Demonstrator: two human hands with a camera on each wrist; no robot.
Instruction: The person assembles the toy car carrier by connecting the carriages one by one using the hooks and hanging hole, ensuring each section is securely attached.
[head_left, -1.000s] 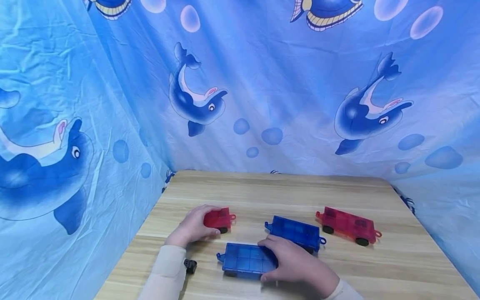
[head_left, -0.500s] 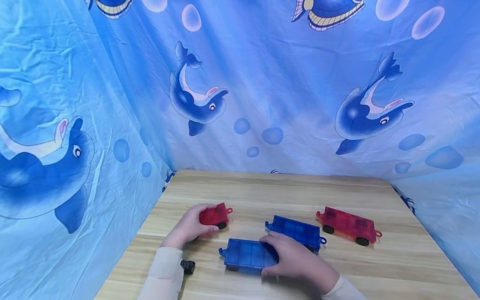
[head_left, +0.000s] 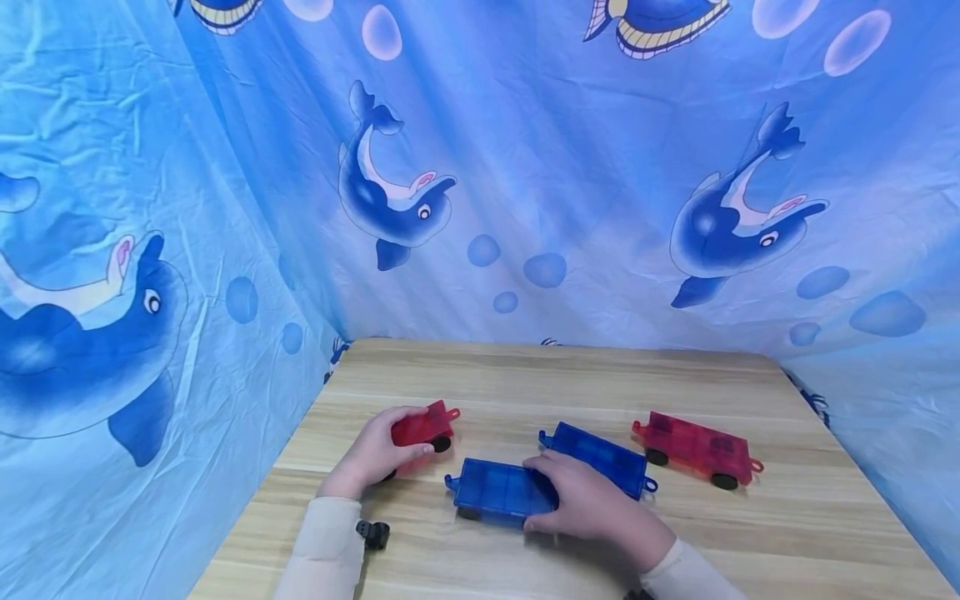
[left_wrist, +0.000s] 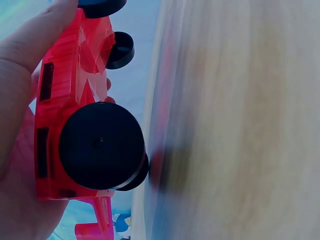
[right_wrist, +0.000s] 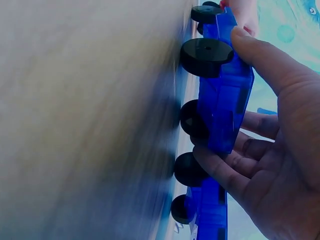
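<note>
Inside the clasping left hand [head_left: 377,450] sits a red car [head_left: 423,426]; the right hand [head_left: 585,497] grips a blue car [head_left: 497,489].

1. In the head view, we lose the left end of the held red wagon [head_left: 423,426] behind the left hand [head_left: 375,450].
2. There, the right hand [head_left: 588,497] hides the held blue wagon [head_left: 495,488] at its right end.
3. We find the tabletop [left_wrist: 245,120] blurred in both wrist views.

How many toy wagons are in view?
4: red wagon in the left hand, blue wagon in the right hand, second blue wagon beyond it, second red wagon farthest right.
</note>
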